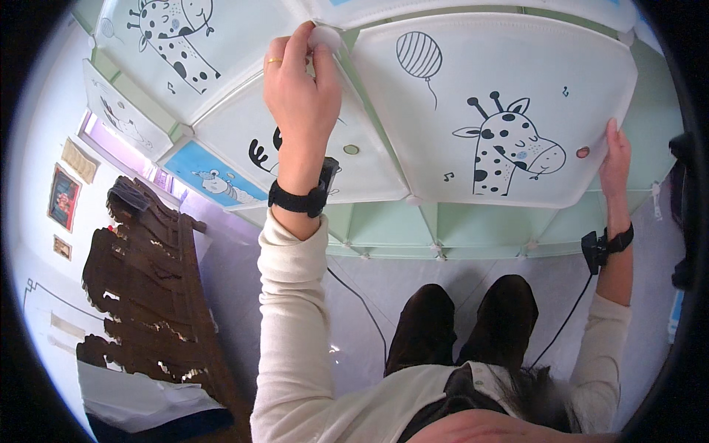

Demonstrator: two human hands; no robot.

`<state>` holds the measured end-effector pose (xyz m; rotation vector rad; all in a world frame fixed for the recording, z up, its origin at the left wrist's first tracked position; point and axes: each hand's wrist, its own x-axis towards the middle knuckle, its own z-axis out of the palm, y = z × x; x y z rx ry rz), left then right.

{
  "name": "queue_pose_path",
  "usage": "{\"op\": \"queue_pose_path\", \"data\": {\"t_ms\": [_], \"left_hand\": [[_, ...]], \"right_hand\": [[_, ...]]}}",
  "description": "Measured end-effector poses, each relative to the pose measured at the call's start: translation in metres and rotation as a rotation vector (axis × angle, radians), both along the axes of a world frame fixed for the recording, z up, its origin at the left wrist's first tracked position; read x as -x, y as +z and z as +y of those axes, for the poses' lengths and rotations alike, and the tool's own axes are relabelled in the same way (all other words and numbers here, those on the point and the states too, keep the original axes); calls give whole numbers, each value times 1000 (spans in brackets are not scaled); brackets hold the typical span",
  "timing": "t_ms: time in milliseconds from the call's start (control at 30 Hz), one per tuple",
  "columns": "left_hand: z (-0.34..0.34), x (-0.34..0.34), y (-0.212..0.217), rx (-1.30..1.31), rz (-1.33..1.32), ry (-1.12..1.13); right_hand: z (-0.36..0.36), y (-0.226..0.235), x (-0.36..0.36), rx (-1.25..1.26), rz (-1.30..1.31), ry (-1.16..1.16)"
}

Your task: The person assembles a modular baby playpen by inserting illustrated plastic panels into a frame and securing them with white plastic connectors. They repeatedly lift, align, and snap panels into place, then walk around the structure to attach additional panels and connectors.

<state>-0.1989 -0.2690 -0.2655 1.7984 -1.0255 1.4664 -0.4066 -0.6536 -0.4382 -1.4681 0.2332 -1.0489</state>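
Note:
In front of me stands a pale green cube cabinet (391, 225) with white printed panels. My left hand (301, 87) is raised to a panel corner, its fingers closed on a white round connector (325, 38) where panels meet. At the right, my right hand (615, 159) grips the side edge of a white door panel (413, 140) printed with a giraffe and a striped balloon. This panel sits tilted out from the frame. Beneath my left hand is another white panel (233, 122) with an antlered animal drawing, partly hidden by my wrist.
A blue printed panel (214, 177) lies low at the left. Beyond it stands a carved dark wooden bench (148, 273) with white cloth (148, 399). Black cables (362, 295) run from my wristbands past my legs over the grey tiled floor (354, 325). Framed pictures (65, 198) hang on the wall.

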Motion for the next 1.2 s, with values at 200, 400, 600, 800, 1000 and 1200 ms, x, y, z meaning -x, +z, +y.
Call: {"op": "queue_pose_path", "data": {"t_ms": [200, 400, 600, 800, 1000, 1200], "left_hand": [[-7, 1, 4, -12, -11, 70], [-9, -4, 3, 19, -77, 27], [-6, 0, 7, 9, -73, 11], [-5, -4, -10, -62, -13, 68], [48, 28, -131, 218, 6, -41], [35, 53, -302, 545, 1538, -589]], "right_hand": [[7, 4, -2, 36, -66, 5], [24, 18, 1, 34, -43, -5], [32, 24, 1, 39, 22, -64], [23, 15, 2, 31, -9, -12], [6, -46, 16, -129, 161, 270], [-4, -89, 25, -157, 253, 308]]}}
